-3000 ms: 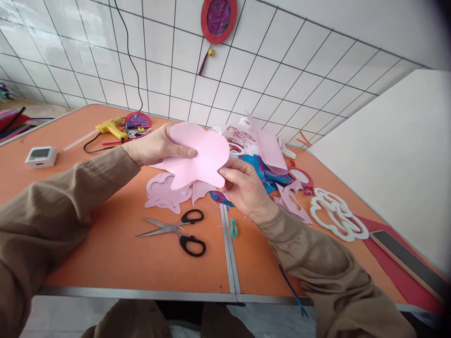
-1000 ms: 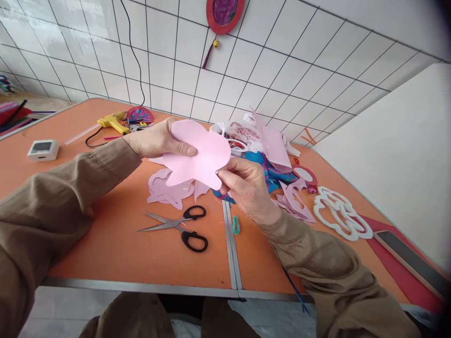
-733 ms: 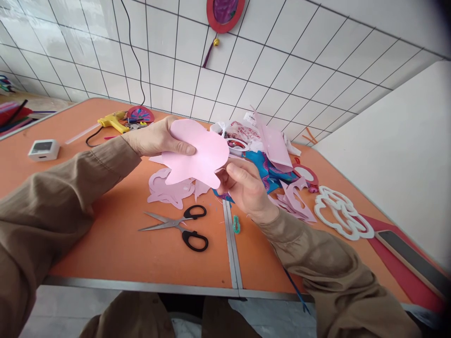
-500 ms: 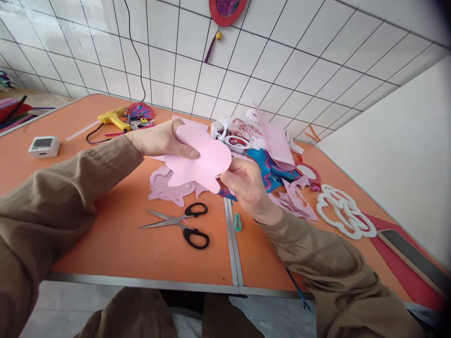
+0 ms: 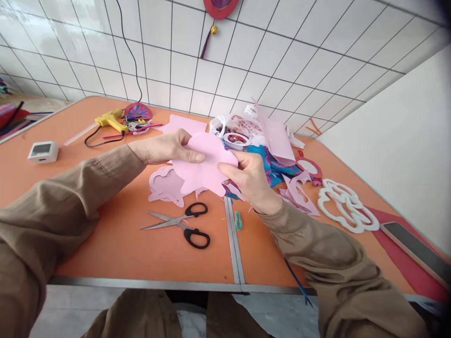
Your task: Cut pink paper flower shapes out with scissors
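A pink paper cutout (image 5: 207, 170) with a rounded, wavy outline is held up above the table between both hands. My left hand (image 5: 172, 149) grips its upper left edge, thumb on the front face. On the right side, my right hand (image 5: 250, 178) pinches a lobe of it between thumb and fingers. Below the cutout lie scissors (image 5: 179, 221) with black handles, their blades spread and pointing left. A small teal clip (image 5: 238, 220) rests beside the metal seam. Pink paper scraps (image 5: 164, 185) lie under and behind the cutout.
A yellow glue gun (image 5: 112, 121) and a white box-shaped device (image 5: 43, 152) stand at left. Behind are a plastic bag (image 5: 243, 129) and blue patterned fabric (image 5: 273, 166). White cloud-shaped cutouts (image 5: 347, 206) and a phone (image 5: 416, 251) lie at right on the orange table (image 5: 123, 253).
The pink cutout has shifted slightly right and turned a little. My right hand now holds further over its right lobe, with the thumb on the front. The view has moved slightly.
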A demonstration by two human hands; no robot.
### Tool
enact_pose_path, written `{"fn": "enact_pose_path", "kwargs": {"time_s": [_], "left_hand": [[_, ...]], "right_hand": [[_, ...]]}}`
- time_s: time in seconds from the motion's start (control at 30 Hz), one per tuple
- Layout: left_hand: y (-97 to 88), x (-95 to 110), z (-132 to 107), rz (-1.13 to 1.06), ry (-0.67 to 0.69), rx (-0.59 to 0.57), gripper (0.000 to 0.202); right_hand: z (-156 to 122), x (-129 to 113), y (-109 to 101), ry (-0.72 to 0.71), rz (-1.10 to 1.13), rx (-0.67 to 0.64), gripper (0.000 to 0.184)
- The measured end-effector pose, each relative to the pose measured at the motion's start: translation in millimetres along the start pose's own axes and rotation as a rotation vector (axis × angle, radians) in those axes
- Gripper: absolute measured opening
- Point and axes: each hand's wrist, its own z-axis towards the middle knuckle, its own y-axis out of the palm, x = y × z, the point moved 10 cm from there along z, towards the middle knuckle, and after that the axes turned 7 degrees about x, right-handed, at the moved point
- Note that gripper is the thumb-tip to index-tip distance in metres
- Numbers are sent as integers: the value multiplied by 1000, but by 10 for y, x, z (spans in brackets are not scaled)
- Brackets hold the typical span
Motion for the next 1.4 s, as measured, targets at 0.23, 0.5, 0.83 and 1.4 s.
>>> {"fn": "enact_pose_path", "kwargs": {"time_s": [0.23,0.5,0.83,1.4], "left_hand": [[13,-407,106,-501,-146,-74,67],[345,-520,-59,-582,-272,-45,52],[487,-552,-142,-551,-265,33,48],[488,-540,-201,-382,-204,45,35]], "right_hand": [[113,151,-178,70,107,149,30],[161,365,-241,135,155,187,32],[121,407,-138,159,209,107,28],[81,269,-72,105,161,4,35]]}}
